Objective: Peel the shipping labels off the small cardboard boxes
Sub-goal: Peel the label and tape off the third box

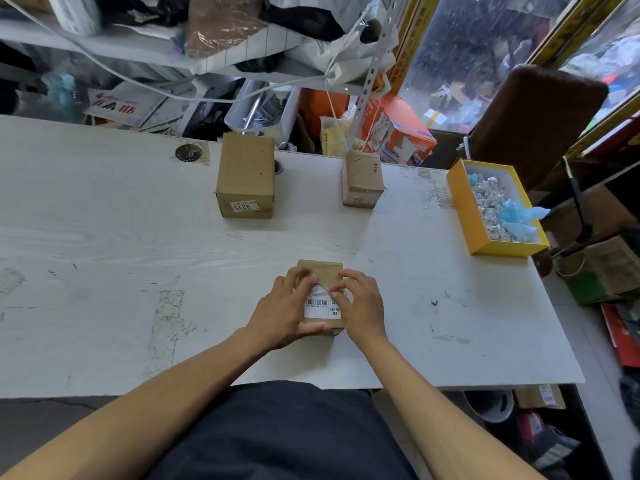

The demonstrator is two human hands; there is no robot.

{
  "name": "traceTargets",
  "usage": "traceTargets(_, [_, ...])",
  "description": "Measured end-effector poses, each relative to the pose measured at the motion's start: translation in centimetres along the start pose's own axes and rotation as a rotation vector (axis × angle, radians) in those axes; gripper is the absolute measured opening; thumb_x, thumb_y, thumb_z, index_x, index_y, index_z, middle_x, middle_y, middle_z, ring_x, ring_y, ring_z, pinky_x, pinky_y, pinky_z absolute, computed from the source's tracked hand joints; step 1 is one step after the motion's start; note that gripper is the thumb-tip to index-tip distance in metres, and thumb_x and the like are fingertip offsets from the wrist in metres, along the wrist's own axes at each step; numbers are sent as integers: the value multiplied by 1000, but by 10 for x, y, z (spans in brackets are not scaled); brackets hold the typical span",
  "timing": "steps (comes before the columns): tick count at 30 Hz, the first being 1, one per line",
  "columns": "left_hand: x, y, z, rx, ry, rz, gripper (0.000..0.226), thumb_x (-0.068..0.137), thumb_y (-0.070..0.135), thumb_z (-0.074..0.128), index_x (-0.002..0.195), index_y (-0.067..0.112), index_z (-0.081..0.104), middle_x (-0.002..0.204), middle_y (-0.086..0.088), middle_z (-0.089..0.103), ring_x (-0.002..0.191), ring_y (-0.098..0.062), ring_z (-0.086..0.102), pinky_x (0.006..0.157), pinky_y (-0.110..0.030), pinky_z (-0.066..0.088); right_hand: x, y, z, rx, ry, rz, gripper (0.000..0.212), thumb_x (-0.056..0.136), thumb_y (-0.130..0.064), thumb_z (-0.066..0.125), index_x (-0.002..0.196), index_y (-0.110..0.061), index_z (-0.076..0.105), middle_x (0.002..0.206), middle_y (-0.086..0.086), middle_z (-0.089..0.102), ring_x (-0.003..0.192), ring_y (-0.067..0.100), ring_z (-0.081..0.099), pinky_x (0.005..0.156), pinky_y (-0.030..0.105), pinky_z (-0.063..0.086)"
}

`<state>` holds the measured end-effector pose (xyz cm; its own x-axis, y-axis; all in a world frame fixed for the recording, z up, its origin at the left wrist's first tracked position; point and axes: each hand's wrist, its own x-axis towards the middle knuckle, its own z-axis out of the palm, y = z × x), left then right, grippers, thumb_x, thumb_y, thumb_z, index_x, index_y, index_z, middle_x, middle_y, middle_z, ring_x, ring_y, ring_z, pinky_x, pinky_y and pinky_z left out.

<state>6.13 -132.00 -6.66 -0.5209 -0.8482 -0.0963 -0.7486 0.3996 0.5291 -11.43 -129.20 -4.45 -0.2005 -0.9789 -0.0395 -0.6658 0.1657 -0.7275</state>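
A small cardboard box [320, 268] lies on the white table [104, 254] close to me, with a white barcode label [320, 308] on its top. My left hand [285, 310] grips the box's left side, thumb along the near edge. My right hand [362, 303] rests on the right side, its fingertips pinching the label's lifted far edge. Two more cardboard boxes stand farther back: one [246, 171] with a small label [242, 206] on its front, another [362, 178] to its right with a label low on its front.
A yellow box [464, 216] at the table's right edge holds crumpled label scraps and blue plastic. A brown chair back [533, 119] stands behind it. Cluttered shelves, bags and cables fill the back. A round grommet [188, 152] sits at the far left of the table.
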Motion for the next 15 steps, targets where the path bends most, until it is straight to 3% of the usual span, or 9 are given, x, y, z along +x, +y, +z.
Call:
traceTargets(9, [0, -17, -4, -133, 34, 32, 96, 62, 80, 64, 144, 36, 39, 159, 32, 11, 124, -12, 45, 83, -38, 54, 10, -6, -13, 111, -120, 112, 16, 83, -11, 71, 75, -24, 65, 113, -23, 60, 132, 13, 43, 108, 34, 33])
traceTargets(15, [0, -17, -3, -171, 52, 31, 96, 60, 79, 67, 142, 40, 39, 155, 39, 8, 123, -11, 45, 83, -40, 55, 8, -11, -9, 107, -104, 187, 17, 84, -11, 71, 72, -22, 65, 124, -14, 64, 131, 17, 46, 109, 43, 36])
